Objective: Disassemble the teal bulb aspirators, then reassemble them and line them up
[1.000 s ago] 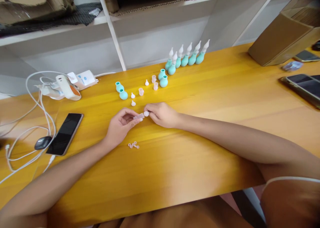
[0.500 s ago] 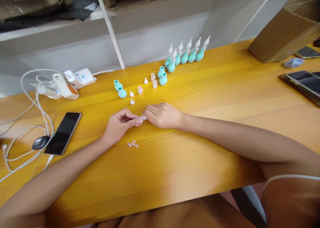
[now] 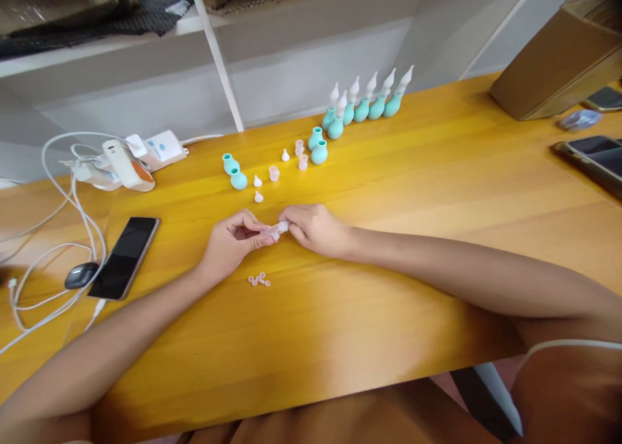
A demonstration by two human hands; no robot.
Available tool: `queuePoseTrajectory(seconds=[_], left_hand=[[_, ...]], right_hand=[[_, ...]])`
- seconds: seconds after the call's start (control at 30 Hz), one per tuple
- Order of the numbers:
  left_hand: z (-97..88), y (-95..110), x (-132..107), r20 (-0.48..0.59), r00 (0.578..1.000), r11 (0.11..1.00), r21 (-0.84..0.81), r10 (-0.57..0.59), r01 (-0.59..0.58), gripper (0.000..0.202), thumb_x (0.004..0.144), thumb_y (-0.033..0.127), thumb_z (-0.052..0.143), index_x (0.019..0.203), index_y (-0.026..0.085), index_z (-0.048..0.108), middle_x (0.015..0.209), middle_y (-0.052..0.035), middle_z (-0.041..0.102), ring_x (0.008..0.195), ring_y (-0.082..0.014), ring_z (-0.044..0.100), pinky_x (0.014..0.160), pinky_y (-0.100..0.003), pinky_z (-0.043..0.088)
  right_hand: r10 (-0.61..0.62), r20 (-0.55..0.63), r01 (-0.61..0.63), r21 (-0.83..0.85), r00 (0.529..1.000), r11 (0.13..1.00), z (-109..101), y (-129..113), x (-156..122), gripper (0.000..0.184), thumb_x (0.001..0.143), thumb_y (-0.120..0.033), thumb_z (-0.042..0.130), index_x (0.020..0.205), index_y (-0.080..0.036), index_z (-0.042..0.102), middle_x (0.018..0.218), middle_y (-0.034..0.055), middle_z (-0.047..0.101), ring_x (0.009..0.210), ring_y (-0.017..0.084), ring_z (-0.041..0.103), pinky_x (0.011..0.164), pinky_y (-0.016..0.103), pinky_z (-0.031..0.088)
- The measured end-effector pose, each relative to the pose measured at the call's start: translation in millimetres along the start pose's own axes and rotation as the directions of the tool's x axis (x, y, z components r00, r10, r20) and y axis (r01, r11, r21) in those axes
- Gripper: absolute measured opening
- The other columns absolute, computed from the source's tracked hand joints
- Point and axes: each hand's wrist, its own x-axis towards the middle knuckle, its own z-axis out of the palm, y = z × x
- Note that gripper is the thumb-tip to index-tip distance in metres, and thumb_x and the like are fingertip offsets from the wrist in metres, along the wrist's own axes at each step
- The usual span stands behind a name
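My left hand [image 3: 230, 240] pinches a small clear plastic connector [image 3: 273, 231] between thumb and fingers above the table. From the other side, my right hand [image 3: 311, 227] is closed on a small whitish tip [image 3: 284, 225] at the connector's end; the fingers partly hide it. Just below lies a cluster of small pale pink rings [image 3: 259, 279]. Beyond my hands are white nozzle pieces [image 3: 258, 197], clear pinkish connectors [image 3: 274, 173] and open-necked teal bulbs [image 3: 238, 179]. Farther back, several teal bulbs with white nozzles [image 3: 362, 109] stand upright in a row.
At the left, a phone [image 3: 125, 257], a black mouse [image 3: 81, 275] and loose white cables [image 3: 72, 198] lie near a power strip [image 3: 162, 149]. A cardboard box [image 3: 549, 68] and another phone [image 3: 595, 162] are at the right. White shelving [image 3: 218, 61] borders the table's back.
My right hand's fingers have shifted slightly, and more of the whitish tip shows between my hands. The left hand keeps its pinch on the connector. The view has moved a little.
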Motion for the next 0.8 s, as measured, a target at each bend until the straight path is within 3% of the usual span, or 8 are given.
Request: queuePoseTrajectory(seconds=[0.2, 0.37, 0.5, 0.67, 0.8], left_hand=[[1.2, 1.7, -1.1, -0.016, 0.998, 0.998, 0.040, 0.054, -0.053, 0.035, 0.071, 0.035, 0.105, 0.077, 0.019, 0.075, 0.082, 0.0001, 0.072, 0.078, -0.0155, 0.074, 0.079, -0.032, 0.063], [2.4, 4.3, -2.1, -0.044, 0.996, 0.994, 0.079, 0.075, -0.071, 0.035, 0.071, 0.037, 0.105, 0.077, 0.019, 0.075, 0.084, -0.0005, 0.071, 0.080, -0.0161, 0.072, 0.080, -0.034, 0.061], [3.2, 3.6, -2.7, -0.039, 0.997, 0.995, 0.079, 0.068, -0.064, 0.035, 0.072, 0.038, 0.104, 0.076, 0.020, 0.075, 0.085, -0.0011, 0.071, 0.082, -0.0173, 0.072, 0.082, -0.035, 0.061], [5.5, 3.2, -2.0, -0.061, 0.995, 0.991, 0.117, 0.077, -0.070, 0.032, 0.074, 0.039, 0.103, 0.078, 0.020, 0.078, 0.084, -0.0011, 0.070, 0.081, -0.0161, 0.069, 0.081, -0.034, 0.058], [6.8, 5.1, -1.4, -0.069, 0.995, 0.991, 0.118, 0.065, -0.057, 0.033, 0.073, 0.039, 0.103, 0.077, 0.019, 0.077, 0.084, -0.0009, 0.070, 0.080, -0.0154, 0.068, 0.080, -0.033, 0.058]], right_hand=[[0.139, 0.018, -0.140, 0.077, 0.990, 0.987, 0.9, -5.2, 0.2, 0.020, 0.099, -0.011, 0.048, 0.100, -0.018, 0.067, 0.085, 0.0025, 0.071, 0.071, 0.014, 0.058, 0.071, 0.025, 0.041], [0.187, 0.012, -0.188, 0.097, 0.982, 0.977, 0.1, -6.1, 1.8, 0.020, 0.098, -0.012, 0.049, 0.103, -0.017, 0.068, 0.085, 0.0027, 0.073, 0.071, 0.014, 0.060, 0.072, 0.025, 0.043], [0.130, 0.042, -0.129, -0.006, 0.991, 0.992, -0.2, -3.1, 1.1, 0.022, 0.103, -0.013, 0.047, 0.106, -0.017, 0.069, 0.090, 0.0047, 0.075, 0.073, 0.015, 0.062, 0.072, 0.025, 0.042], [0.066, 0.119, -0.035, -0.250, 0.991, 0.968, -2.2, 2.6, 1.0, 0.025, 0.109, -0.017, 0.045, 0.103, -0.015, 0.069, 0.088, 0.0076, 0.074, 0.070, 0.017, 0.059, 0.065, 0.028, 0.032], [0.059, 0.130, -0.016, -0.310, 0.990, 0.951, -3.3, 3.8, 2.0, 0.026, 0.110, -0.017, 0.044, 0.104, -0.015, 0.069, 0.087, 0.0072, 0.073, 0.070, 0.017, 0.058, 0.064, 0.030, 0.028]])
